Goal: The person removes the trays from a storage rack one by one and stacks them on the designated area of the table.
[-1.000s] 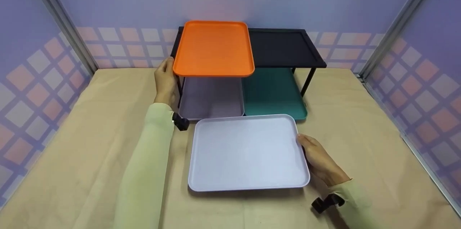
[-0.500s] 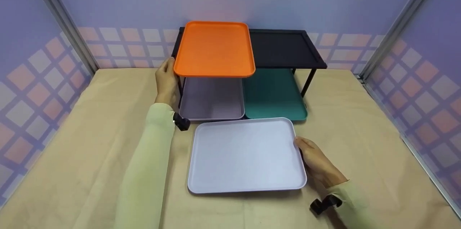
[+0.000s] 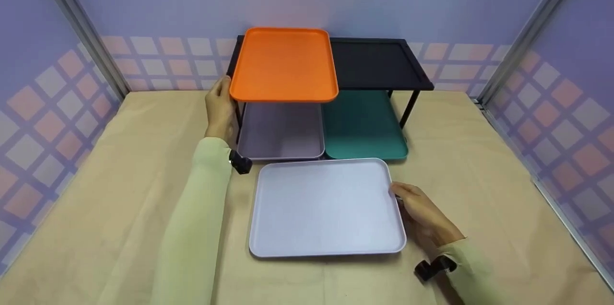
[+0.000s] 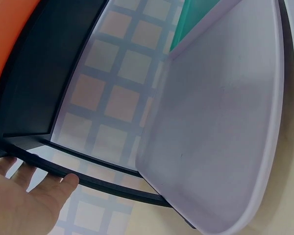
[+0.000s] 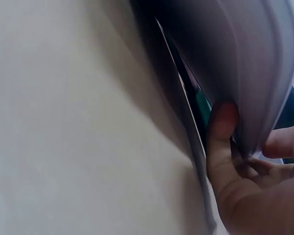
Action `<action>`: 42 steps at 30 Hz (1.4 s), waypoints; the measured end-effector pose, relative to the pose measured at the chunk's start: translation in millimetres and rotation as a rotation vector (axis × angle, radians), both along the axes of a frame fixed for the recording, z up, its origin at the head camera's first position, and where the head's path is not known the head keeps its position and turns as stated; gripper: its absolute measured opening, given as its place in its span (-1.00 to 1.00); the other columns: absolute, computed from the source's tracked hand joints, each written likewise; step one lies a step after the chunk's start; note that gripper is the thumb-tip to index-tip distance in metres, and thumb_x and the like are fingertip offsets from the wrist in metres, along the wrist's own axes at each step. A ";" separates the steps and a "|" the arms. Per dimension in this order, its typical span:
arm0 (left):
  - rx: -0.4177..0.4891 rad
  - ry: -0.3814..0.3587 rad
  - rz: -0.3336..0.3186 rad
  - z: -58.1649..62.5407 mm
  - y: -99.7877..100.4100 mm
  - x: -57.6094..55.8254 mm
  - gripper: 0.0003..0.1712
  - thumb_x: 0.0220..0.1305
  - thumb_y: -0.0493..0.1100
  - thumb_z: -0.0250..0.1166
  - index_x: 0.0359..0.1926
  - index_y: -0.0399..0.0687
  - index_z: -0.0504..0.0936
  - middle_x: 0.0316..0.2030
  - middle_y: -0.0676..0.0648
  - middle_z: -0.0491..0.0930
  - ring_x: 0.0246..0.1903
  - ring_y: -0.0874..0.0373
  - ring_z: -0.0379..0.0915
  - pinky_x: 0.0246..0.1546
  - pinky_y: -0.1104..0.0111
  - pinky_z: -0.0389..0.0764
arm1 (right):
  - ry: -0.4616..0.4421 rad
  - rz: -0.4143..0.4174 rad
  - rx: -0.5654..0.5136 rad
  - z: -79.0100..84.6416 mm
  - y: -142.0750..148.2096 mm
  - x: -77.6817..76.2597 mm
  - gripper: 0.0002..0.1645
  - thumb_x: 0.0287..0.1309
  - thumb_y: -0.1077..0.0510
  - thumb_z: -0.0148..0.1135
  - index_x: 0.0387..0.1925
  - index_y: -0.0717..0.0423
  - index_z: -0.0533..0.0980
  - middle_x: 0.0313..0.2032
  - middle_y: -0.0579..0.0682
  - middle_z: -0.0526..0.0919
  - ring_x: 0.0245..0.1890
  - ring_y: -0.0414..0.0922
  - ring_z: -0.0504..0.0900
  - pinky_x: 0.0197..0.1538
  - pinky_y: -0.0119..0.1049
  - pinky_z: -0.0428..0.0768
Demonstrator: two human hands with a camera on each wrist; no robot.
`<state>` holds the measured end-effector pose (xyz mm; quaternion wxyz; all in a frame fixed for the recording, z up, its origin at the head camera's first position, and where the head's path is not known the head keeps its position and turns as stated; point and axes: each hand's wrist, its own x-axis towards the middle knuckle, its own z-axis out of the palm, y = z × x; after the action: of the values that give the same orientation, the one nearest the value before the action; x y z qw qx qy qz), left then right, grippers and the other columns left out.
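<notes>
In the head view, my right hand (image 3: 424, 211) pinches the right edge of a pale lavender tray (image 3: 326, 209), thumb on top and fingers under. The right wrist view shows fingers (image 5: 223, 127) against this tray's underside (image 5: 255, 63). My left hand (image 3: 220, 108) grips the left side of a black two-level rack (image 3: 376, 63); in the left wrist view its fingertips (image 4: 68, 181) are at the rack's leg (image 4: 108, 186). Beside that hand, an orange tray (image 3: 285, 65) lies on the rack's top left, overhanging its front.
On the rack's lower level, a greyish-purple tray (image 3: 283, 132) lies left of a green tray (image 3: 367, 127). A beige cloth (image 3: 129, 190) covers the table. Patterned walls (image 3: 566, 118) stand at the back and sides.
The pale lavender tray has shifted slightly toward me and to the left, with my right hand moving along. My left hand stays at the rack, and the orange tray has not moved.
</notes>
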<state>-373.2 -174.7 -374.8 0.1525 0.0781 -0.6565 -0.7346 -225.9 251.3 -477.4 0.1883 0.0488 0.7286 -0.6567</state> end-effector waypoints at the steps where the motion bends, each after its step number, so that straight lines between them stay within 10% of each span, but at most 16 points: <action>1: -0.007 0.001 0.003 -0.4 -0.6 -0.2 -0.42 0.62 0.06 0.01 0.50 -0.05 0.37 0.53 -0.08 0.26 0.51 0.10 0.17 0.46 0.39 0.32 | 0.005 0.010 0.005 -0.3 0.3 -0.8 -0.40 0.61 0.03 -0.14 0.39 0.42 0.28 0.00 0.12 0.60 -0.07 -0.11 0.63 0.00 -0.25 0.66; 7: -0.022 -0.008 0.004 -2.4 -4.1 0.8 -0.43 0.63 0.07 -0.01 0.50 -0.04 0.38 0.53 -0.07 0.26 0.50 0.10 0.20 0.46 0.37 0.32 | 0.028 0.055 0.073 0.1 0.4 -4.0 -0.31 0.57 0.03 -0.03 0.46 0.45 0.20 0.17 0.23 0.57 0.01 -0.11 0.63 0.01 -0.29 0.68; 26: 0.021 0.011 -0.004 -4.7 -5.8 -1.7 -0.45 0.63 0.07 -0.02 0.45 -0.08 0.45 0.38 -0.18 0.45 0.28 0.05 0.45 0.34 0.37 0.48 | 0.187 0.029 0.270 1.7 2.0 -3.1 -0.59 0.36 0.32 0.20 0.16 0.49 0.51 -0.11 0.14 0.63 -0.23 -0.18 0.60 -0.21 -0.41 0.67; 42: 0.013 -0.008 -0.005 -6.8 -7.9 -4.3 -0.44 0.64 0.04 -0.02 0.50 -0.05 0.37 0.54 -0.07 0.24 0.52 0.12 0.14 0.47 0.39 0.30 | 0.191 0.015 0.304 -1.4 3.6 -4.6 -0.64 0.32 0.34 0.22 0.10 0.44 0.56 -0.19 0.10 0.66 -0.27 -0.18 0.60 -0.26 -0.38 0.68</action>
<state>-377.6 -182.6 -381.5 0.1477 0.0804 -0.6526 -0.7388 -230.5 254.9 -478.8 0.1133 0.0087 0.8345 -0.5392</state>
